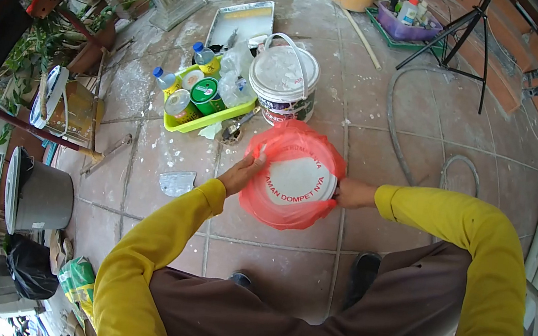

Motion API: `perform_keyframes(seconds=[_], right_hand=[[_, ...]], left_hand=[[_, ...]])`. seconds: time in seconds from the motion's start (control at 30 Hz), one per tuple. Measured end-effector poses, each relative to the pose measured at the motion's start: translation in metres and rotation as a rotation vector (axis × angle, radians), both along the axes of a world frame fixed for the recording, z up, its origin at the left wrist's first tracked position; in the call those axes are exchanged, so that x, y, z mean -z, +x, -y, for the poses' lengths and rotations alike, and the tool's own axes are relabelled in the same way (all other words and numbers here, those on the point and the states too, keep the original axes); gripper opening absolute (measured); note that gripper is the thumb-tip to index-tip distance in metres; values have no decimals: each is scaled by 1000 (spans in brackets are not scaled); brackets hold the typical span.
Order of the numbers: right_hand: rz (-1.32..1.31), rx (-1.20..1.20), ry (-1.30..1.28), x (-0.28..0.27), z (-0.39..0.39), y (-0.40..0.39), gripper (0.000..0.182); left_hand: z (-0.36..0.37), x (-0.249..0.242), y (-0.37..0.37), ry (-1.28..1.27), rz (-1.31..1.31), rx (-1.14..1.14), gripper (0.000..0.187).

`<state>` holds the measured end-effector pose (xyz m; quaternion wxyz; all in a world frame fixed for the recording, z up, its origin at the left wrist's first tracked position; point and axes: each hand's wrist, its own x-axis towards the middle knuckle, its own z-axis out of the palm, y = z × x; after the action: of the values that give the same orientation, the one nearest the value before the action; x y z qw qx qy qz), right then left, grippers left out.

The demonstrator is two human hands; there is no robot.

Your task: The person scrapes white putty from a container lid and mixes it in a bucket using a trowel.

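In front of me is a round white lid [295, 177] with red lettering, ringed by a crumpled red plastic bag [279, 214]. What lies under the lid is hidden. My left hand [241, 173] is closed on the bag's left edge, thumb on top. At the right side, my right hand [354, 194] grips the bag beside the lid's rim, its fingertips partly hidden. Just beyond the bag stands a white paint bucket [284, 77] with its lid on and handle raised.
A lime-green tray [209, 118] of cans and bottles sits left of the bucket, before a paint tray [243, 21]. A flat scraper blade [177, 183] lies on the tiles. A grey hose [393, 110] and a black tripod [462, 40] are at right. A grey bin [42, 194] stands left.
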<state>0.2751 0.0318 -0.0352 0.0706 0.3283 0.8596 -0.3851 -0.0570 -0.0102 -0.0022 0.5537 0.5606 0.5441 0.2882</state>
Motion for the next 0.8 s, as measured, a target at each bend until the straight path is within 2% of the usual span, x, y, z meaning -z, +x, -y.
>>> perform_keyframes(seconds=[0.03, 0.1, 0.13, 0.23, 0.27, 0.3, 0.37, 0.4, 0.5, 0.53, 0.63, 0.8], right_hand=[[93, 26, 64, -20, -4, -3, 35], [417, 212, -206, -64, -18, -17, 31], [342, 229, -293, -75, -20, -14, 29], [144, 274, -594, -85, -30, -9, 25], [103, 293, -738, -82, -32, -3, 25], [61, 312, -876, -81, -33, -1, 26], [-58, 431, -933, -86, -24, 0, 30], [-120, 490, -956, -88, -21, -1, 32], [-88, 441, -804, -85, -20, -7, 38], [-90, 443, -800, -85, -18, -9, 36], [-115, 440, -742, -88, -19, -14, 31], [-202, 381, -524, -77, -30, -41, 28]], left_hand=[[2, 3, -4, -91, 10, 52, 78], [8, 5, -13, -282, 34, 155, 76], [14, -4, -6, -251, 51, 89, 74], [18, -15, -4, -26, -180, 54, 73], [19, 8, -5, 183, -107, -65, 66], [19, 1, -2, 255, -193, -92, 63], [18, -21, 4, 399, -364, -147, 58], [14, -15, 1, 351, -345, -136, 47], [6, -6, -2, 131, -74, -241, 36], [6, -8, -3, 76, -113, -255, 30], [12, -20, -5, -46, -100, -300, 28], [46, -22, -22, -158, 218, -431, 33]])
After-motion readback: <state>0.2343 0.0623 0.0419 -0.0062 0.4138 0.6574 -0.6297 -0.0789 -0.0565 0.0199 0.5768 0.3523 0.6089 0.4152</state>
